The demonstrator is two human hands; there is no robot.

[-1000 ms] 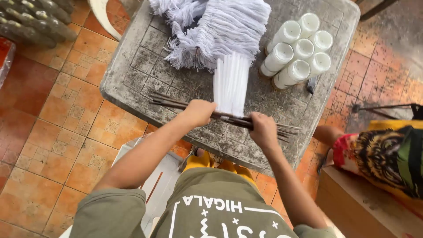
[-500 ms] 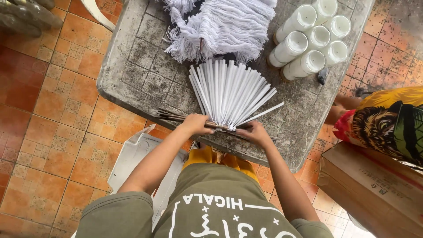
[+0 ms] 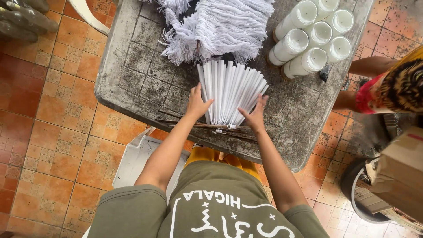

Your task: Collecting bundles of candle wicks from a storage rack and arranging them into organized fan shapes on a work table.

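Look: thin white sticks [image 3: 230, 90], fanned out
Pose: flat, tips spreading toward 12 o'clock
Base: bunched at 6 o'clock, near counter edge

Grey, stained bench [image 3: 132, 83] with a moulded square pattern, standing on an orange patterned tile floor [image 3: 53, 132]. At the far edge lies a heap of white stringy fibre bundles [image 3: 220, 26]. To its right, six white cylindrical rolls [image 3: 313, 37] lie clustered on their sides, touching one another. A small dark object [image 3: 324, 73] sits just beside the lowest roll. Right of the bench: another person in red and yellow clothing [image 3: 387, 88]. Lower right: a brown cardboard box [image 3: 401, 172]. A white plastic seat [image 3: 139, 161] shows under the near edge.
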